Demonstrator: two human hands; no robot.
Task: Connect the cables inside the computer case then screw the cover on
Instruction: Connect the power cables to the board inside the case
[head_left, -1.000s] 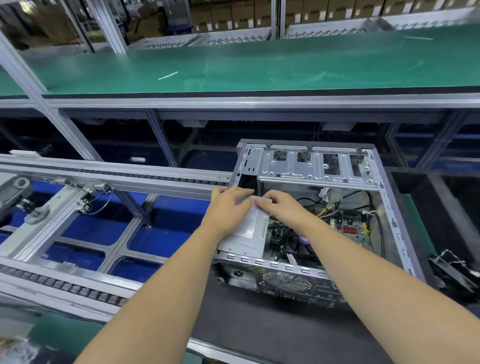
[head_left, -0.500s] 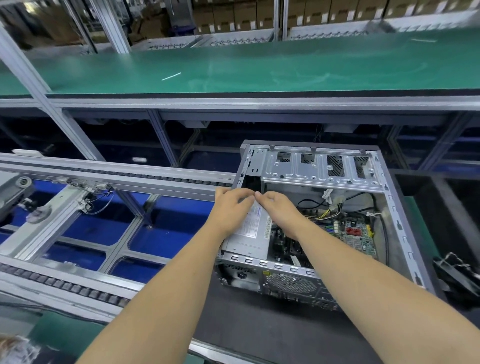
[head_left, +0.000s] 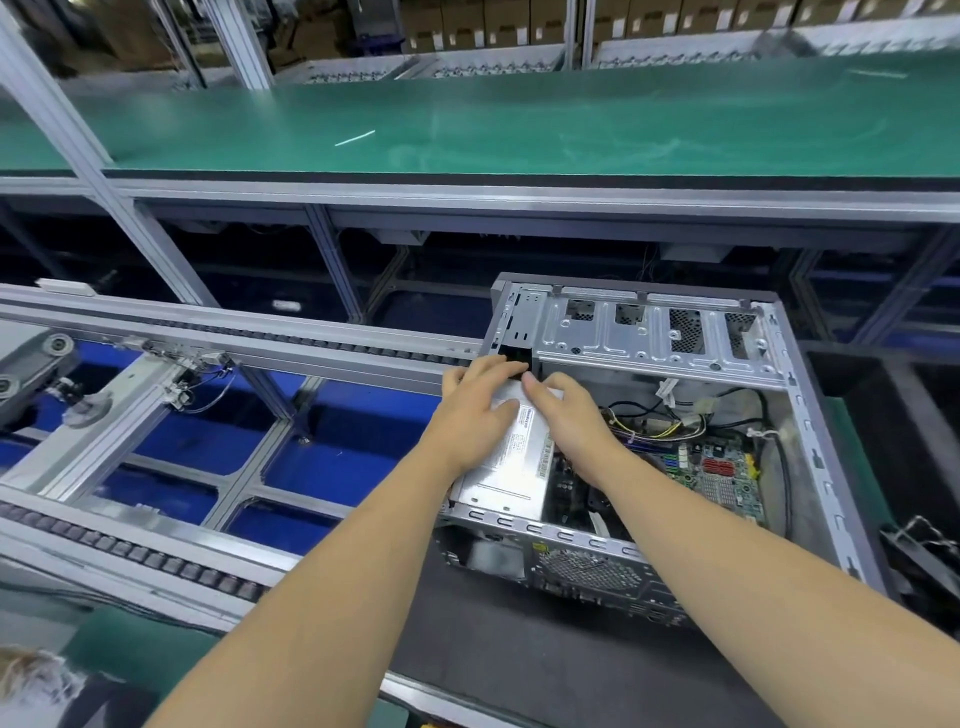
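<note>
hands: left hand (head_left: 480, 410) and right hand (head_left: 569, 421) lie flat, fingers straight, on the box (head_left: 511, 467)
around: wires (head_left: 654, 423) just beside
room: case (head_left: 810, 457) top open

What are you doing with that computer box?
A person is working inside an open computer case that lies on its side on a dark mat, with no cover on it. The left hand and the right hand both lie on the silver power supply at the case's left end. Loose cables sit above the green motherboard. Whether they are plugged in cannot be told.
</note>
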